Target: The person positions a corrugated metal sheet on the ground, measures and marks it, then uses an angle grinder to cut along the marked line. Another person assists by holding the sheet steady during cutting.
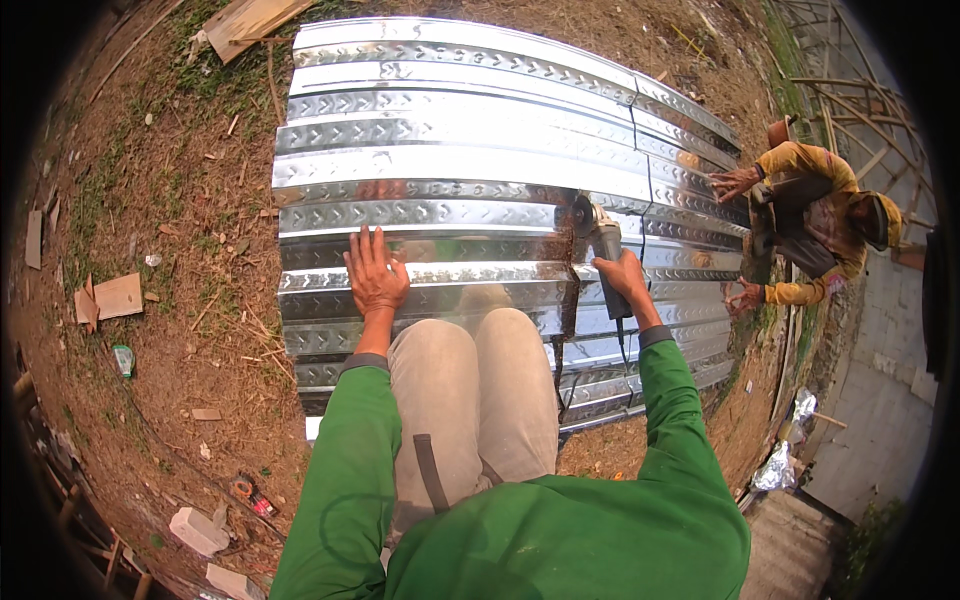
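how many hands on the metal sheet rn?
4. The wearer's left hand lies flat on the corrugated sheet; the right hand grips an angle grinder over it. A second person at the right edge has one hand and another on it.

Place: you're at an outdoor building site.
Evidence: corrugated metal sheet (450,180) on bare dirt; wood scraps (245,20) beyond it, block wall (880,370) right of it.
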`<state>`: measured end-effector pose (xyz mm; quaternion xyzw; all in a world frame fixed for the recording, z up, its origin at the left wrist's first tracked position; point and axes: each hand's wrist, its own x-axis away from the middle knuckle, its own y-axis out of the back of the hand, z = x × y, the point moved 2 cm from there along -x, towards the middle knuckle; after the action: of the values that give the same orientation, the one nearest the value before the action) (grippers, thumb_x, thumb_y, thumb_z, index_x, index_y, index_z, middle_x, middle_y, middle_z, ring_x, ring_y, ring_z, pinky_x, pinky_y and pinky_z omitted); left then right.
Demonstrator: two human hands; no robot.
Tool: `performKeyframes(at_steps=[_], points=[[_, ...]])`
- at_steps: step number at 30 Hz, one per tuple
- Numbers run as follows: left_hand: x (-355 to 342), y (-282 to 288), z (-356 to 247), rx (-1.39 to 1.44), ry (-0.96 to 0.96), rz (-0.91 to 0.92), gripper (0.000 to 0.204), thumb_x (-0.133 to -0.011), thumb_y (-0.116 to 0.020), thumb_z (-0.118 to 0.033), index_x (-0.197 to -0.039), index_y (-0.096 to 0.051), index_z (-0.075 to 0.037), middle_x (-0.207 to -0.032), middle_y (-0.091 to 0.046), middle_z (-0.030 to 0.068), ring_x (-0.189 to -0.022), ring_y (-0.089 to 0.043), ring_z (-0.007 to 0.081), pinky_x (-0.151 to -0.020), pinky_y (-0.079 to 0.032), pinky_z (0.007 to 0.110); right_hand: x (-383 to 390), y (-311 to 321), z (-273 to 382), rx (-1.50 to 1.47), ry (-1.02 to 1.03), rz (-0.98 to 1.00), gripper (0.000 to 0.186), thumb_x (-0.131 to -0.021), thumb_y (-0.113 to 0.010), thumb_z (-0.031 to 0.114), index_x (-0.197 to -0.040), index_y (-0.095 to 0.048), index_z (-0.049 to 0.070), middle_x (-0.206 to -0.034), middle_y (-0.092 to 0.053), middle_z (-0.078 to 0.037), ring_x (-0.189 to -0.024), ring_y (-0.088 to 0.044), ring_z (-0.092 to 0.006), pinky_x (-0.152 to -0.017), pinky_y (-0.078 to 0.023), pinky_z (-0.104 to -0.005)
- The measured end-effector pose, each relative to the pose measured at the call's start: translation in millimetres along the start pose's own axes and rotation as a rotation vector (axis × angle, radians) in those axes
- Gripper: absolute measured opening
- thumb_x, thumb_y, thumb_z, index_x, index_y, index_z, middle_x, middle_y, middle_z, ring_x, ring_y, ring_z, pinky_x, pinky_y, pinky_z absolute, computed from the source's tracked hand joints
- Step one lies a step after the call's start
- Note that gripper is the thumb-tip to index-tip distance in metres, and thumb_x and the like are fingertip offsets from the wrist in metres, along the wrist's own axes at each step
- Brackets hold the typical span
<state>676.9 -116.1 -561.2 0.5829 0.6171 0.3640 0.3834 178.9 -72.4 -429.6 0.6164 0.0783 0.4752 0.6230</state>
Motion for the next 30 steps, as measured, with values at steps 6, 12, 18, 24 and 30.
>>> performKeyframes(at_steps=[6, 12, 18, 24, 30], points=[[0, -1, 2, -0.002, 0.001, 0.0, 0.078, -0.088, -0.064, -0.024, -0.164, -0.048, -0.015, -0.173, -0.041, 0.0145, -0.163, -0.034, 0.0395, -0.132, -0.03, 0.06, -1, -2, 0, 0.007, -0.022, 0.0, 0.072, -0.078, -0.087, 0.044, -0.114, -0.071, -0.016, -0.104, -0.078, -0.033, -0.097, -0.081, -0.0392, -0.084, -0.062, -0.0472], [0, -1, 1, -0.007, 0.001, 0.001, 0.078, -0.088, -0.064, -0.024, -0.164, -0.047, -0.015, -0.173, -0.041, 0.014, -0.163, -0.033, 0.0392, -0.132, -0.029, 0.06, 0, 0, 3, -0.006, -0.015, 0.005, 0.072, -0.078, -0.087, 0.044, -0.116, -0.071, -0.016, -0.106, -0.078, -0.033, -0.097, -0.081, -0.039, -0.084, -0.062, -0.0466], [0, 1, 0, -0.014, 0.005, 0.013, 0.078, -0.089, -0.064, -0.024, -0.164, -0.047, -0.015, -0.174, -0.04, 0.014, -0.164, -0.033, 0.0392, -0.132, -0.029, 0.06, -2, -2, 2, 0.033, -0.013, -0.022, 0.073, -0.078, -0.087, 0.044, -0.117, -0.07, -0.015, -0.107, -0.078, -0.032, -0.098, -0.08, -0.0393, -0.085, -0.062, -0.0472], [0, -2, 0, -0.001, 0.02, 0.023, 0.079, -0.089, -0.062, -0.027, -0.165, -0.047, -0.014, -0.175, -0.039, 0.0138, -0.164, -0.032, 0.0387, -0.133, -0.027, 0.06, -2, -16, -6, -0.002, -0.042, -0.036, 0.074, -0.078, -0.088, 0.045, -0.118, -0.07, -0.015, -0.109, -0.078, -0.034, -0.102, -0.079, -0.0429, -0.088, -0.062, -0.0492], [-1, -2, 2, -0.008, 0.03, 0.049, 0.079, -0.088, -0.062, -0.027, -0.164, -0.048, -0.014, -0.174, -0.04, 0.0136, -0.163, -0.033, 0.0388, -0.133, -0.028, 0.06, 1, -22, -7, -0.054, -0.034, -0.078, 0.076, -0.078, -0.087, 0.045, -0.121, -0.068, -0.014, -0.11, -0.078, -0.034, -0.103, -0.079, -0.0441, -0.089, -0.061, -0.0511]])
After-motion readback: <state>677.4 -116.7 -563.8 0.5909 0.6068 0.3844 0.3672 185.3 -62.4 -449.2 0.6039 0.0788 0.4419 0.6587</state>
